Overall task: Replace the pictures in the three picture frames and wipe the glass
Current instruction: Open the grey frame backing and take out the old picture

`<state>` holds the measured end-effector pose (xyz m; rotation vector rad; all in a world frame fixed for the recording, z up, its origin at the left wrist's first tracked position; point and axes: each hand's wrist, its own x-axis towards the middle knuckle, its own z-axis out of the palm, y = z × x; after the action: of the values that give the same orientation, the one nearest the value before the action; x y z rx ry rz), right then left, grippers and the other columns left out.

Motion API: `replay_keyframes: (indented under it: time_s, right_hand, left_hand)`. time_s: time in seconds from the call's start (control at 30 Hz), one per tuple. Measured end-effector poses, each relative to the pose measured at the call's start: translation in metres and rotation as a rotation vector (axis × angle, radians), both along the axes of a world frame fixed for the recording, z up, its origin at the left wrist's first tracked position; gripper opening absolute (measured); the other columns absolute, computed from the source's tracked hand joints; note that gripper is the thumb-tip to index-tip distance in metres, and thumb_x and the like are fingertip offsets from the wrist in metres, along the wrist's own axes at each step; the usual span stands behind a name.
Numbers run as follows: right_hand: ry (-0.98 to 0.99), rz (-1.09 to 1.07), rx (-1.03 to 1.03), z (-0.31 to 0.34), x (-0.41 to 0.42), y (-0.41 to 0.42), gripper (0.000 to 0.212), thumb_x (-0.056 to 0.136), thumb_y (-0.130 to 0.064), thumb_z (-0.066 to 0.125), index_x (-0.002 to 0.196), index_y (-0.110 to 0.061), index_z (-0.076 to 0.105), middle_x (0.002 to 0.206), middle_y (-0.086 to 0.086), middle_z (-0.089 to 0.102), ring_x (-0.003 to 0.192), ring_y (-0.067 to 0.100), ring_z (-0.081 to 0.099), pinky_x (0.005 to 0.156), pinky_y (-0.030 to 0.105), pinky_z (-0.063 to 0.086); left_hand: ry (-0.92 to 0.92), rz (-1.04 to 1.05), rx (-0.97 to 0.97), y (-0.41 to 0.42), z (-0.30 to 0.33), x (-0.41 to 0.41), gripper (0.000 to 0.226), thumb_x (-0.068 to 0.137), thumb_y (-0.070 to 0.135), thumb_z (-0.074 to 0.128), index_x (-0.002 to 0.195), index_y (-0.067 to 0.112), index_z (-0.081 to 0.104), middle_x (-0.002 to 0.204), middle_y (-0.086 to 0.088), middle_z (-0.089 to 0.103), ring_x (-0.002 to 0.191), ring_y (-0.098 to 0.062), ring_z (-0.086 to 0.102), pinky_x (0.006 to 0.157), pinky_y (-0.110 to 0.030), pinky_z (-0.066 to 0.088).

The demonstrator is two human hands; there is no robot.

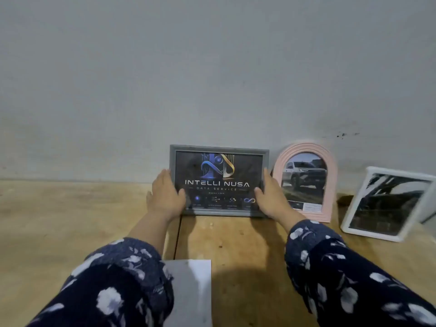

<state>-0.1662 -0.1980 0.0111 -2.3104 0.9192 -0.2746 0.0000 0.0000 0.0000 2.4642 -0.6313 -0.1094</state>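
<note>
Table (70,220): bare wood, matt, grain showing, a few small specks and a seam between boards. Wall (212,67): matt grey, finely textured, some dark scuffs at right. Grey frame (219,148): matt, looks like painted wood or plastic, cannot tell which; its glass (219,182) is glossy over a dark print. Pink frame (306,147): smooth, ribbed, plastic-looking, low sheen. White frame (354,218): smooth, slightly glossy, glass strongly reflective. Sheet (193,291) near the front edge: matt white paper. Sleeves (342,267): soft printed cloth, dark with pale floral pattern.
</note>
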Motion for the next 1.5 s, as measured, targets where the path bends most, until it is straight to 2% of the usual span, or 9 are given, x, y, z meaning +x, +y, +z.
replay_keyframes:
  time_s: [0.37, 0.53, 0.7, 0.8, 1.07, 1.17, 1.27, 1.4, 1.5]
  right_hand:
    - [-0.155, -0.268, 0.135, 0.006, 0.065, -0.047, 0.072, 0.100, -0.029, 0.042, 0.153, -0.019, -0.005, 0.160, 0.009, 0.012, 0.146, 0.034, 0.011, 0.117, 0.047, 0.015]
    - [-0.143, -0.351, 0.269, 0.001, 0.072, -0.052, 0.073, 0.100, -0.034, 0.039, 0.153, -0.019, -0.010, 0.159, 0.010, 0.017, 0.143, 0.040, 0.020, 0.115, 0.047, 0.019]
    - [-0.212, -0.403, 0.343, 0.013, 0.068, -0.042, 0.070, 0.099, -0.043, 0.037, 0.154, -0.019, 0.001, 0.159, 0.008, 0.019, 0.143, 0.037, 0.021, 0.116, 0.048, 0.022]
    - [-0.273, -0.430, 0.370, 0.020, 0.055, -0.029, 0.068, 0.097, -0.049, 0.033, 0.153, -0.019, 0.009, 0.158, 0.008, 0.020, 0.142, 0.035, 0.023, 0.115, 0.051, 0.023]
    - [-0.531, -0.569, 0.436, 0.044, -0.021, 0.012, 0.067, 0.094, -0.059, 0.028, 0.146, -0.016, 0.027, 0.147, 0.011, 0.040, 0.132, 0.033, 0.041, 0.108, 0.053, 0.034]
    - [-0.581, -0.633, 0.468, 0.045, -0.062, 0.025, 0.067, 0.095, -0.059, 0.026, 0.145, -0.015, 0.027, 0.140, 0.012, 0.047, 0.125, 0.030, 0.047, 0.106, 0.049, 0.038]
    - [-0.593, -0.660, 0.424, 0.043, -0.103, 0.034, 0.060, 0.099, -0.054, 0.023, 0.143, -0.014, 0.027, 0.137, 0.009, 0.046, 0.124, 0.026, 0.045, 0.106, 0.041, 0.035]
    - [-0.669, -0.708, 0.397, 0.036, -0.154, 0.042, 0.056, 0.100, -0.053, 0.022, 0.140, -0.015, 0.029, 0.128, 0.005, 0.048, 0.116, 0.019, 0.046, 0.101, 0.034, 0.034]
    - [-0.708, -0.751, 0.431, 0.027, -0.190, 0.041, 0.051, 0.099, -0.054, 0.023, 0.132, -0.017, 0.034, 0.121, 0.004, 0.052, 0.111, 0.020, 0.050, 0.100, 0.037, 0.038]
  left_hand:
    - [0.392, 0.185, -0.270, -0.041, -0.015, 0.058, 0.072, 0.095, 0.018, 0.049, 0.153, 0.008, 0.007, 0.158, -0.014, 0.018, 0.143, -0.034, 0.025, 0.115, -0.047, 0.026]
    - [0.564, 0.218, -0.333, -0.050, -0.017, 0.061, 0.070, 0.093, 0.027, 0.049, 0.151, 0.009, 0.014, 0.152, -0.016, 0.030, 0.134, -0.038, 0.037, 0.110, -0.050, 0.034]
    - [0.611, 0.298, -0.471, -0.046, -0.003, 0.051, 0.065, 0.092, 0.047, 0.043, 0.144, 0.009, 0.036, 0.140, -0.007, 0.045, 0.126, -0.032, 0.045, 0.103, -0.040, 0.036]
    - [0.591, 0.320, -0.543, -0.034, 0.001, 0.044, 0.079, 0.072, 0.065, 0.036, 0.130, 0.014, 0.052, 0.125, -0.007, 0.059, 0.112, -0.031, 0.056, 0.100, -0.044, 0.042]
    - [0.507, 0.297, -0.678, -0.001, 0.028, -0.019, 0.040, 0.090, 0.040, 0.026, 0.097, 0.016, 0.058, 0.107, -0.012, 0.063, 0.098, -0.031, 0.057, 0.096, -0.047, 0.045]
    - [0.546, 0.286, -0.761, 0.009, 0.039, -0.064, 0.040, 0.098, 0.027, 0.025, 0.113, 0.003, 0.053, 0.120, -0.020, 0.056, 0.105, -0.037, 0.054, 0.099, -0.047, 0.044]
    - [0.604, 0.345, -0.768, 0.018, 0.042, -0.108, 0.040, 0.099, 0.034, 0.029, 0.123, 0.006, 0.044, 0.122, -0.005, 0.041, 0.101, -0.026, 0.047, 0.092, -0.034, 0.036]
    - [0.631, 0.209, -0.702, 0.022, 0.031, -0.146, 0.058, 0.094, 0.042, 0.020, 0.128, 0.005, 0.050, 0.133, -0.017, 0.051, 0.121, -0.037, 0.047, 0.106, -0.050, 0.035]
    - [0.691, 0.158, -0.670, 0.023, 0.022, -0.175, 0.062, 0.097, 0.048, 0.022, 0.132, 0.002, 0.046, 0.134, -0.019, 0.052, 0.124, -0.035, 0.046, 0.106, -0.044, 0.035]
